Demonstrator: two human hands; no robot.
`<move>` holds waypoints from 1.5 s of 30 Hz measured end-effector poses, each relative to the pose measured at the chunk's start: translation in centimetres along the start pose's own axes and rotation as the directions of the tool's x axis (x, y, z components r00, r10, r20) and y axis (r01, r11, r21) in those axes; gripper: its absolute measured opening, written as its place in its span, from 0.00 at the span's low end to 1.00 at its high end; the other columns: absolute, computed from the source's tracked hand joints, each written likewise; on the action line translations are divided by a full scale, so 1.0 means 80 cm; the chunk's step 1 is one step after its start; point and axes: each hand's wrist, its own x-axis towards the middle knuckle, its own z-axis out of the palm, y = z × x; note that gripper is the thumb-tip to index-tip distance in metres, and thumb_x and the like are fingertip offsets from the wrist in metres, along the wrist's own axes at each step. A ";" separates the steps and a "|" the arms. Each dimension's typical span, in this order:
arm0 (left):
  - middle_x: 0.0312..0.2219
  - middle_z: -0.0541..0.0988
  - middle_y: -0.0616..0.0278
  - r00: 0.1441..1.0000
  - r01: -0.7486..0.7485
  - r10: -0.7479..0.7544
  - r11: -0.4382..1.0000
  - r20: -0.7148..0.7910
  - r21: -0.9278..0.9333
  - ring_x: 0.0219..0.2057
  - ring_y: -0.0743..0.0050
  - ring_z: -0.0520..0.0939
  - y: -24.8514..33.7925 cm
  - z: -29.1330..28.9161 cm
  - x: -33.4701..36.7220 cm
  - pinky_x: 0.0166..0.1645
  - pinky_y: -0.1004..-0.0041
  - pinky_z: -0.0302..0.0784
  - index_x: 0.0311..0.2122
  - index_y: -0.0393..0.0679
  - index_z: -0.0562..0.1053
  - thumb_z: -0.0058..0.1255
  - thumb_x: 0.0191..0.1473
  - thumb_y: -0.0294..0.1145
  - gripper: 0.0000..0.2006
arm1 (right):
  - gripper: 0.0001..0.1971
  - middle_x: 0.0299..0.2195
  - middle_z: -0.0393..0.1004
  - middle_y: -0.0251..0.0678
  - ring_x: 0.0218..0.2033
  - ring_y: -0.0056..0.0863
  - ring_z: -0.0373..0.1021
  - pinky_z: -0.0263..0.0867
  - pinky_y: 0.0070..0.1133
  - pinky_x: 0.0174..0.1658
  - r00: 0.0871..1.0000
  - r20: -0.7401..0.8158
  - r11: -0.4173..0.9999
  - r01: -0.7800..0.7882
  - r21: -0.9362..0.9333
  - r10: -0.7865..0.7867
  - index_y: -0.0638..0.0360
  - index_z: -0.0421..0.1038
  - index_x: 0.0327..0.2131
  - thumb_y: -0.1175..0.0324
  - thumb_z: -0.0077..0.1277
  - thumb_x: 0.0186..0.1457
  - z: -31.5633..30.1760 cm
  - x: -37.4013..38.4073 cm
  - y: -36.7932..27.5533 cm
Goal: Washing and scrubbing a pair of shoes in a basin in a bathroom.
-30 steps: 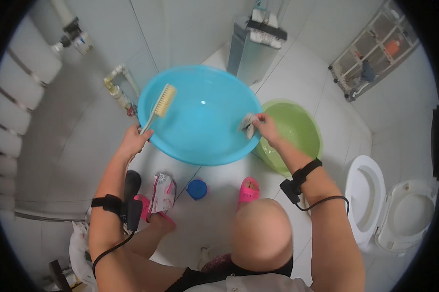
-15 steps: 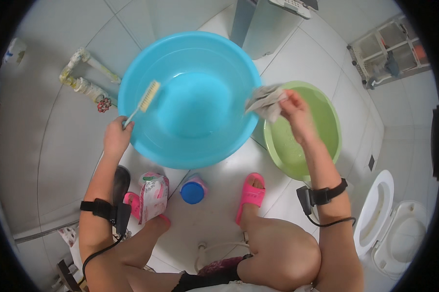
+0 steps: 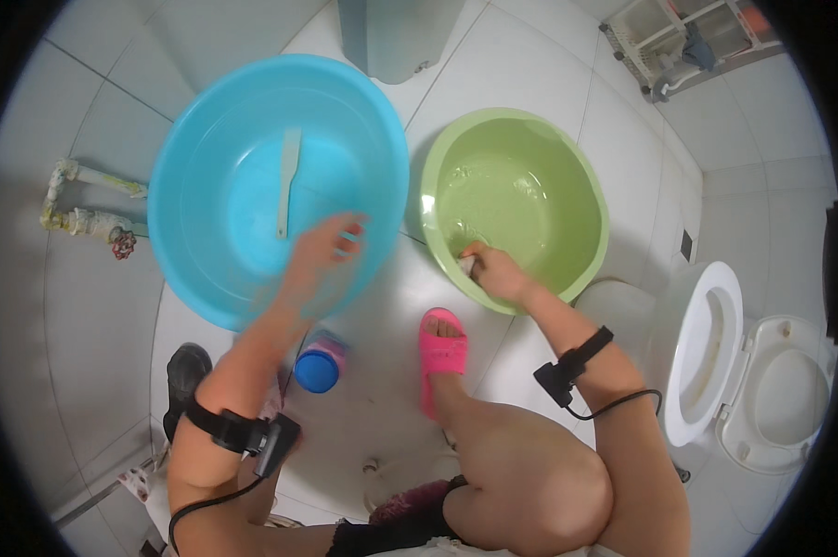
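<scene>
A large light-blue basin [image 3: 182,269] stands on the left, and a scrubbing brush [image 3: 289,181] with a pale handle lies on its bottom, bristles hidden underneath. Over the basin's near right part is my left hand [image 3: 324,249], smeared by motion; its fingers look apart and nothing shows in them. My right hand [image 3: 501,277] reaches over the near rim of the green basin [image 3: 597,190], closed on a bunched grey cloth [image 3: 466,266]. Only a small bit of that cloth shows past my fingers. Shallow water glints inside the green basin.
A blue-lidded tub [image 3: 317,370] stands on the floor before the blue basin. To the right is a white toilet [image 3: 693,381] with its lid raised. Pipes with a red valve [image 3: 123,243] run along the left wall. A wheeled rack [image 3: 688,42] stands far right.
My left hand has let go of the brush, which now lies in the blue basin. My right hand has lowered the cloth into the green basin. The view has shifted right.
</scene>
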 end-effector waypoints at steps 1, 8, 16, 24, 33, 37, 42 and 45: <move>0.41 0.75 0.49 0.987 0.014 -0.018 1.000 0.162 0.022 0.43 0.52 0.76 0.018 0.028 -0.001 0.47 0.63 0.71 0.51 0.40 0.67 0.51 0.50 0.30 0.21 | 0.16 0.35 0.75 0.49 0.38 0.39 0.72 0.67 0.29 0.42 0.999 0.004 0.999 0.042 -0.035 -0.042 0.61 0.70 0.42 0.74 0.44 0.48 0.004 -0.004 0.004; 0.46 0.71 0.49 0.938 0.345 -0.347 0.927 0.011 -0.149 0.42 0.63 0.75 -0.037 0.161 0.042 0.43 0.66 0.74 0.60 0.42 0.50 0.50 0.52 0.32 0.33 | 0.14 0.36 0.74 0.49 0.37 0.46 0.72 0.67 0.30 0.42 1.000 0.000 0.982 0.018 -0.189 -0.018 0.56 0.73 0.38 0.73 0.46 0.46 -0.047 0.071 0.005; 0.43 0.68 0.43 0.989 0.104 -0.142 0.879 -0.048 -0.465 0.47 0.51 0.71 -0.100 0.203 0.011 0.51 0.63 0.66 0.53 0.34 0.53 0.45 0.48 0.18 0.26 | 0.16 0.41 0.73 0.37 0.46 0.37 0.69 0.62 0.29 0.51 0.879 0.257 0.830 0.469 -0.301 -0.403 0.51 0.71 0.41 0.75 0.50 0.45 0.025 0.074 0.043; 0.43 0.68 0.37 0.955 0.273 -0.295 0.829 0.033 -0.489 0.46 0.42 0.71 -0.092 0.192 -0.006 0.49 0.59 0.66 0.49 0.32 0.55 0.45 0.49 0.20 0.22 | 0.33 0.60 0.52 0.33 0.63 0.31 0.47 0.44 0.40 0.63 0.856 0.283 0.465 0.481 -0.743 -0.432 0.46 0.51 0.57 0.75 0.48 0.46 0.001 0.100 0.035; 0.40 0.72 0.44 0.939 0.240 -0.337 0.783 -0.068 -0.573 0.43 0.58 0.75 -0.087 0.193 -0.016 0.47 0.67 0.69 0.47 0.30 0.57 0.44 0.52 0.19 0.18 | 0.40 0.62 0.46 0.42 0.63 0.40 0.46 0.43 0.37 0.63 0.986 -0.094 0.546 -0.155 -0.823 0.139 0.54 0.43 0.61 0.60 0.51 0.47 -0.029 0.071 0.089; 0.40 0.73 0.47 0.920 0.281 -0.386 0.772 -0.070 -0.570 0.42 0.65 0.75 -0.082 0.191 -0.016 0.47 0.71 0.69 0.48 0.30 0.57 0.43 0.52 0.17 0.18 | 0.42 0.59 0.49 0.49 0.61 0.48 0.48 0.43 0.44 0.61 0.922 0.058 0.499 -0.154 -0.853 0.384 0.59 0.47 0.60 0.54 0.54 0.43 -0.002 0.033 0.085; 0.44 0.71 0.51 0.950 0.262 -0.313 0.822 -0.016 -0.506 0.41 0.63 0.78 -0.108 0.190 -0.015 0.38 0.66 0.82 0.53 0.36 0.51 0.40 0.55 0.18 0.22 | 0.38 0.56 0.53 0.47 0.59 0.54 0.48 0.44 0.47 0.60 0.867 0.375 0.743 0.008 -0.669 0.328 0.55 0.53 0.58 0.58 0.55 0.42 0.065 0.027 0.060; 0.40 0.73 0.45 0.950 0.248 -0.311 0.791 -0.019 -0.560 0.42 0.62 0.77 -0.083 0.184 -0.012 0.47 0.71 0.70 0.48 0.30 0.56 0.45 0.52 0.18 0.19 | 0.33 0.59 0.49 0.46 0.60 0.55 0.45 0.44 0.46 0.61 0.936 0.341 0.863 0.103 -0.494 0.083 0.56 0.53 0.58 0.65 0.51 0.46 0.065 0.035 0.033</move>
